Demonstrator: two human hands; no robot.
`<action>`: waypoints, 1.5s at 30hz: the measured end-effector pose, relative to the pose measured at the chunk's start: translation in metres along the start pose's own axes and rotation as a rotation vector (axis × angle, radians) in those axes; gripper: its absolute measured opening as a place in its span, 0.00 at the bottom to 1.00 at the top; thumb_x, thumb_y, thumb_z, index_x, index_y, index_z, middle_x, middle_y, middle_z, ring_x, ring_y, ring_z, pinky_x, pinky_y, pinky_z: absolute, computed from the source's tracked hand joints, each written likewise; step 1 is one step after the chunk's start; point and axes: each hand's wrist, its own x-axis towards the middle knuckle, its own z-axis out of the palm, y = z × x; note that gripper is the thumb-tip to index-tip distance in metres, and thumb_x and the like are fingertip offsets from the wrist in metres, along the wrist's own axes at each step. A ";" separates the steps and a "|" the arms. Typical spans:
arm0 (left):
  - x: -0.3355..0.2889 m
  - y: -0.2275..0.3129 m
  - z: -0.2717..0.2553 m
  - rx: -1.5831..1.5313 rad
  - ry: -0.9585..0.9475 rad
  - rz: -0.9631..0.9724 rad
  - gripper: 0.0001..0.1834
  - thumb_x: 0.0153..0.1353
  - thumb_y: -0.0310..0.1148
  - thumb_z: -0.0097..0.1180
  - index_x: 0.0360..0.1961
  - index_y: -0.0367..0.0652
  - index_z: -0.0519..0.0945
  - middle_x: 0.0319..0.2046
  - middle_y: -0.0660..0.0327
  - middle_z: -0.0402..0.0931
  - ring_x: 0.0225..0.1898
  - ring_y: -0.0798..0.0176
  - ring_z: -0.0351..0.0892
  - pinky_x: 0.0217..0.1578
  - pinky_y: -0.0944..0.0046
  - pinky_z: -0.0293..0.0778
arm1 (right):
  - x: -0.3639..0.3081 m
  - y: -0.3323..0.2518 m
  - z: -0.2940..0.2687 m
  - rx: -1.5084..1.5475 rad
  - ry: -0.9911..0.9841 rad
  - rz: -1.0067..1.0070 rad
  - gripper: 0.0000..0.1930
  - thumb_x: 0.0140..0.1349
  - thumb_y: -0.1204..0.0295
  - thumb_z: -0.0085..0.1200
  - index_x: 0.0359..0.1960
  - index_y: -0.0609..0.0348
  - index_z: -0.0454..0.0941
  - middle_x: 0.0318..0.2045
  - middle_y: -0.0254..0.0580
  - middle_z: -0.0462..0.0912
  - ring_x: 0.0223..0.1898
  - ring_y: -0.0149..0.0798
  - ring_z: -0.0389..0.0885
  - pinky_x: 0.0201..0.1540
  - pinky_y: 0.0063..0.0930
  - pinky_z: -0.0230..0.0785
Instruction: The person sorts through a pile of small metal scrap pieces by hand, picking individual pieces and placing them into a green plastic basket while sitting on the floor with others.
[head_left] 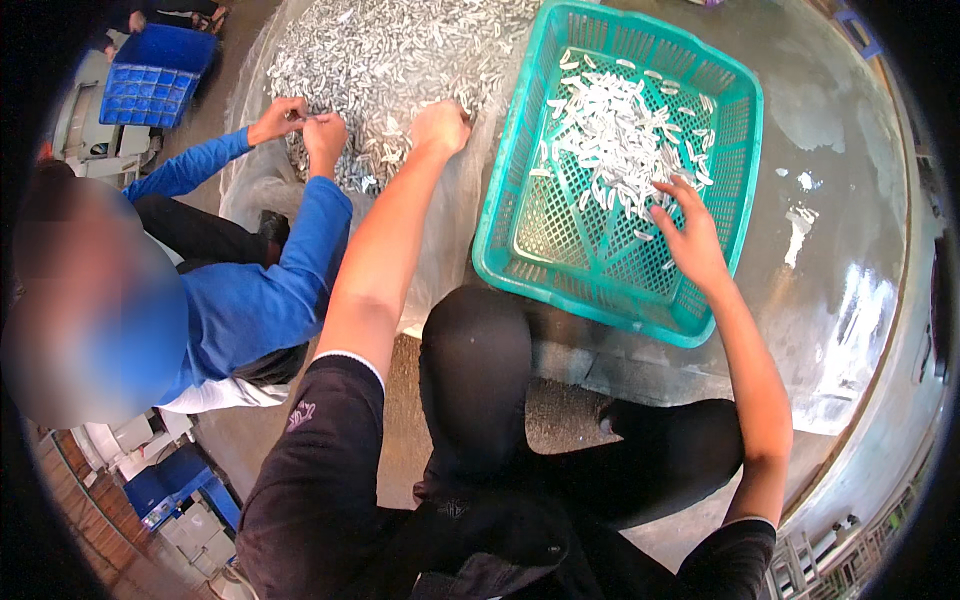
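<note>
- The left hand (440,125) is stretched far forward on a long, bare, nearly straight forearm — knuckles up, fingers (458,118) curled down and closed, so what they grip cannot be seen.
- The right hand (690,240) reaches forward and inward, palm down, fingers (668,200) spread and loosely open.
- The right forearm is bare, bent at the elbow — a black short sleeve covers each upper arm.

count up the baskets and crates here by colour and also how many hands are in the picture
Teal mesh basket: 1
Blue crate: 1
Person's own hands, left hand and right hand: 2
Co-worker's hands: 2
Total: 2 containers, 4 hands
</note>
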 end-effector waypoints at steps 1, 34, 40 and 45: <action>0.009 -0.004 0.000 0.065 0.014 -0.015 0.14 0.52 0.41 0.57 0.39 0.55 0.86 0.42 0.54 0.82 0.46 0.48 0.81 0.46 0.51 0.76 | 0.003 0.002 0.003 0.000 0.008 -0.031 0.18 0.62 0.65 0.55 0.53 0.55 0.75 0.61 0.59 0.68 0.62 0.57 0.66 0.64 0.41 0.59; 0.062 -0.047 -0.021 -0.161 -0.054 0.094 0.16 0.48 0.44 0.57 0.36 0.51 0.86 0.38 0.52 0.83 0.43 0.51 0.82 0.47 0.55 0.75 | 0.005 0.002 0.004 0.072 -0.138 0.111 0.19 0.62 0.67 0.55 0.52 0.62 0.75 0.50 0.54 0.78 0.53 0.52 0.76 0.57 0.38 0.66; 0.069 -0.010 -0.007 -0.847 -0.159 0.282 0.14 0.55 0.32 0.60 0.43 0.42 0.82 0.32 0.61 0.82 0.33 0.66 0.81 0.36 0.67 0.76 | 0.009 0.020 0.001 0.029 -0.229 0.086 0.22 0.64 0.60 0.54 0.55 0.61 0.74 0.50 0.53 0.80 0.50 0.47 0.80 0.53 0.36 0.70; 0.027 0.067 -0.022 -0.867 -0.210 0.608 0.15 0.51 0.29 0.62 0.40 0.34 0.81 0.29 0.55 0.83 0.30 0.63 0.81 0.33 0.64 0.77 | 0.027 0.019 -0.024 -0.020 -0.131 0.155 0.21 0.65 0.61 0.52 0.55 0.60 0.74 0.51 0.52 0.79 0.51 0.44 0.80 0.54 0.35 0.68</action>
